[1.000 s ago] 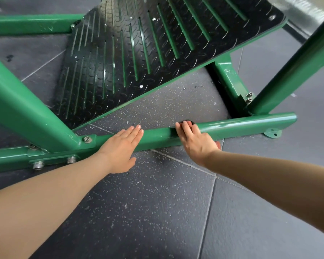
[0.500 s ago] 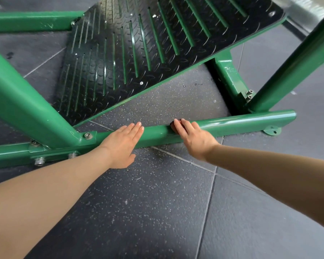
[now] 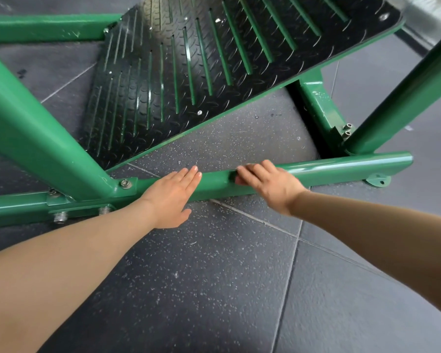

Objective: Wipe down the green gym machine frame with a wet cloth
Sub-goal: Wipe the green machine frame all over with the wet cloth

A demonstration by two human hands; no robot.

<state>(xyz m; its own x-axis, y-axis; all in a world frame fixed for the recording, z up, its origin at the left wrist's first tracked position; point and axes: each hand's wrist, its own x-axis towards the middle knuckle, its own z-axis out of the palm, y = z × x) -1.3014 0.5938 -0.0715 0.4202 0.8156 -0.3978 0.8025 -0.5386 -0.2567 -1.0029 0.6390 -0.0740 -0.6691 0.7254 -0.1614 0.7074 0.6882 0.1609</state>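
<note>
Underfoot, speckled dark rubber floor tiles (image 3: 214, 289)

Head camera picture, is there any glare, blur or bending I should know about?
Head view: glare streaks the low green bar right of the right hand and washes the black footplate near the top; the wide lens bows the straight frame tubes; the left hand looks sharp, and the far top-right corner is blown out and soft.

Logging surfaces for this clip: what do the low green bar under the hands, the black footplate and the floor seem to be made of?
Green bar: likely painted metal tube, glossy highlights, bolted joints. Footplate: apparently black tread-pattern metal with green raised ribs. Floor: probably speckled rubber tiles, matte, visible seams.
</note>
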